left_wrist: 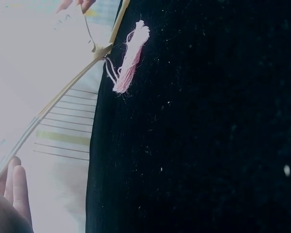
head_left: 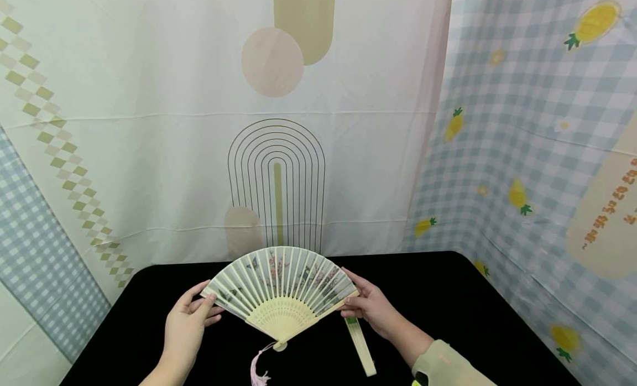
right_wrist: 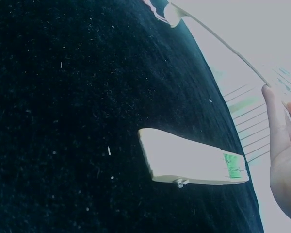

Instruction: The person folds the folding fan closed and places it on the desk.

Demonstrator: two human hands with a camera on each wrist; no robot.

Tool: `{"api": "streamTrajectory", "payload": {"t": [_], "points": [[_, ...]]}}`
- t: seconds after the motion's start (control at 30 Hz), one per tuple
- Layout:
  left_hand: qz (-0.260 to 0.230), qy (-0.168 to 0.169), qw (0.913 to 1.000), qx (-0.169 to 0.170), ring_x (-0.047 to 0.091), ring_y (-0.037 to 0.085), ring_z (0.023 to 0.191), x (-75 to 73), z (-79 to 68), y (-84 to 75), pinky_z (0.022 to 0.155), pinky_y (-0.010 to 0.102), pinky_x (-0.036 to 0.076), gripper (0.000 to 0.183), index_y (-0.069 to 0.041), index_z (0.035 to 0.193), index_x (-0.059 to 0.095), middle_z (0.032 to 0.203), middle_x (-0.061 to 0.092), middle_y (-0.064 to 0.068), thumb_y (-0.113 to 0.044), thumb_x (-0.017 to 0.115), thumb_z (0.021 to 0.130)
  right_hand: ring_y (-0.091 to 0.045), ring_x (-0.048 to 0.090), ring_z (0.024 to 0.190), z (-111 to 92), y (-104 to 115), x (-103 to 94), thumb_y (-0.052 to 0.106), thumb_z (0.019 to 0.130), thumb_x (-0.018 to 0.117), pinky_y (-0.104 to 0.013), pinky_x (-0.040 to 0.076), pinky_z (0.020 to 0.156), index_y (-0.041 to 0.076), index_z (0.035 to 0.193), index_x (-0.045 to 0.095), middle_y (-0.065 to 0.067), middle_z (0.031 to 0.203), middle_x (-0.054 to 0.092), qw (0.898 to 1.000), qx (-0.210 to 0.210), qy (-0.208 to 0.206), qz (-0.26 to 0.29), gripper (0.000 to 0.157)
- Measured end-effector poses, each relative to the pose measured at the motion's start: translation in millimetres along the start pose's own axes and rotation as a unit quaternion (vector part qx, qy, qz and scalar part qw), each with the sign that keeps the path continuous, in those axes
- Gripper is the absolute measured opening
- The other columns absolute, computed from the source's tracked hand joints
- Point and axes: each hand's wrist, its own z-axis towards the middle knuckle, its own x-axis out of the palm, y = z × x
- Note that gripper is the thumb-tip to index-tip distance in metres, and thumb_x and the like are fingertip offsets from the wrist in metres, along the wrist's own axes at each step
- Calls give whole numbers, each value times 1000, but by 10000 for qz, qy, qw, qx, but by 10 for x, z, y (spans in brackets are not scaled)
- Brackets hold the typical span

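Note:
A folding fan (head_left: 281, 289) is spread wide above the black table, its pale leaf painted with pink blossoms and birds. My left hand (head_left: 186, 322) pinches its left end between thumb and fingers. At the opposite end, my right hand (head_left: 370, 306) holds the outer rib the same way. A pink tassel (left_wrist: 131, 58) hangs by a cord from the pivot at the bottom. Below my right hand, a second fan (right_wrist: 194, 158), folded up, lies on the table; a green patch shows near its far end.
The black cloth-covered table (head_left: 423, 297) extends under both hands. Behind it hangs a white curtain (head_left: 149, 154) with printed arches and circles. A blue checked curtain (head_left: 497, 154) with pineapples closes off the right side.

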Motion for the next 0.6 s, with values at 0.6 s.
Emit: {"api": "streamTrajectory", "payload": {"t": [0.6], "points": [[153, -19, 9998, 123, 73, 16, 77, 11, -25, -12, 64, 27, 60, 38, -6, 138, 53, 104, 72, 17, -9, 59, 101, -28, 71, 93, 13, 2, 3, -8, 96, 55, -36, 61, 78, 19, 159, 25, -20, 132, 59, 10000, -22, -68, -3, 75]]}}
